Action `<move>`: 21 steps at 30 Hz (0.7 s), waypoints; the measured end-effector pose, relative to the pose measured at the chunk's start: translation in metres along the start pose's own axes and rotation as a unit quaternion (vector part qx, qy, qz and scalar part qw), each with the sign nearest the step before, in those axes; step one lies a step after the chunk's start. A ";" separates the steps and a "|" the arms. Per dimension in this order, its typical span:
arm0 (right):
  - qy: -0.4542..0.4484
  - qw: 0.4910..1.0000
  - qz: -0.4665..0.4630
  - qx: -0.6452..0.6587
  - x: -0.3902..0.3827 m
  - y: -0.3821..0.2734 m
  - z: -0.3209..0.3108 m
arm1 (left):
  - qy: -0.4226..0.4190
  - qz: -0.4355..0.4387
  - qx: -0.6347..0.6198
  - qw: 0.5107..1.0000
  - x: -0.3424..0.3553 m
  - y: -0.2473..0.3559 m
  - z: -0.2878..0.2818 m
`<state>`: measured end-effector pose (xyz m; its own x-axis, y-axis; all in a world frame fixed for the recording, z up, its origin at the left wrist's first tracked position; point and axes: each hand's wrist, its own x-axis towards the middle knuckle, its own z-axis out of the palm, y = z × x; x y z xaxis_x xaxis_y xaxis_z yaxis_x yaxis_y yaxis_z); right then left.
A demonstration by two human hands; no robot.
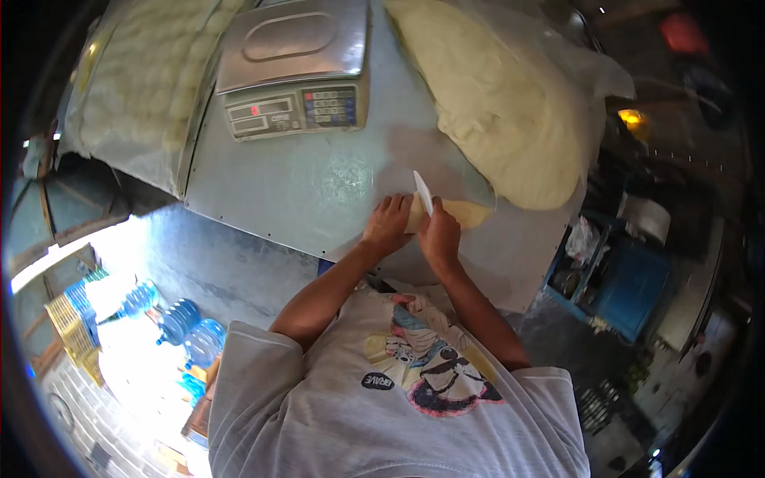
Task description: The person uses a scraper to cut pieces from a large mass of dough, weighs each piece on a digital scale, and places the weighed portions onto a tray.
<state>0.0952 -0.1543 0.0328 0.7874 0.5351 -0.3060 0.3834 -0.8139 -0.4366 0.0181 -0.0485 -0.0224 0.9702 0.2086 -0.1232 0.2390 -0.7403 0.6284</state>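
Observation:
My right hand [440, 233] is closed around a white dough scraper [423, 192], whose thin blade points up and away and shows almost edge-on. Under and beside it lies a small strip of dough [468, 213] on the metal tabletop [319, 179]. My left hand [387, 225] grips the left end of this strip, fingers bent and close against the scraper. Both hands nearly touch near the table's front edge. Just beyond them on the right, a big pale dough mass [510, 111] spreads over a clear plastic sheet. The scraper's lower part is hidden by my right hand.
A digital scale [295, 68] with a steel pan stands at the back of the table. Plastic-covered rows of dough balls [147, 88] are at the left. Blue water bottles [179, 319] and a yellow crate [73, 327] lie lower left; a blue cabinet [625, 291] stands right.

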 end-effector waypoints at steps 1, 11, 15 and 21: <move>0.010 1.000 0.022 -0.009 0.011 -0.002 0.002 | -0.024 -0.032 -0.014 0.999 0.004 -0.003 -0.001; 0.097 0.765 0.135 0.622 -0.012 0.072 -0.004 | 0.207 -0.141 0.075 0.965 0.160 -0.120 -0.287; 0.164 0.749 0.184 0.615 -0.051 0.073 -0.009 | 0.351 -0.113 0.352 0.860 0.178 -0.114 -0.264; 0.163 0.856 0.191 0.452 -0.060 0.065 -0.036 | -0.072 0.098 -0.151 0.981 0.053 -0.003 0.012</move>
<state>0.0910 -0.2476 0.0534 0.9215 0.0576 -0.3842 -0.3461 -0.3278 -0.8791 0.0692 -0.0431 -0.0400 0.9971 -0.0283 -0.0710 0.0453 -0.5299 0.8469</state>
